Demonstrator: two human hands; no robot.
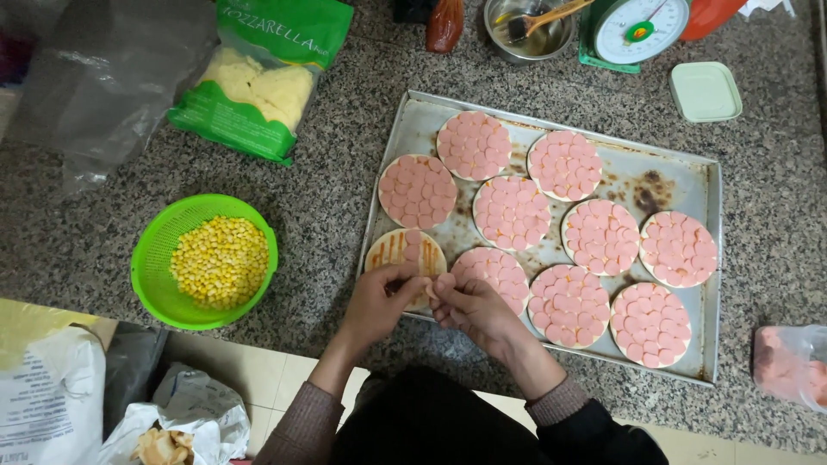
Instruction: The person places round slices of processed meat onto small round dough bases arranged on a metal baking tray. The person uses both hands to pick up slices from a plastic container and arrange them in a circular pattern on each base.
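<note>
— Both hands meet over the near left corner of the metal baking tray (405,120). Left hand (379,301) has its fingers bent together, and the fingertips touch the right hand (469,306), which is also pinched. Do you see what they hold?

— Something small and pale is between the fingertips, maybe a sausage slice, but I cannot tell for sure. The hands are just above the unfinished round base (405,251). It has orange sauce stripes and only a few pink slices on it.

— And the other rounds?

— Nine finished rounds (512,211) lie on the same tray, each fully covered with pink sausage slices, close beside each other. The tray sits on a speckled granite counter (336,198).

— What is left of the tray?

— A green colander with yellow corn kernels (220,261), well apart from the hands. Behind it lies a green bag of shredded cheese (258,77). At the far edge stand a small metal bowl with a brush (527,26) and a kitchen scale (637,30). A bag with pink pieces (788,366) is at the right edge.
</note>
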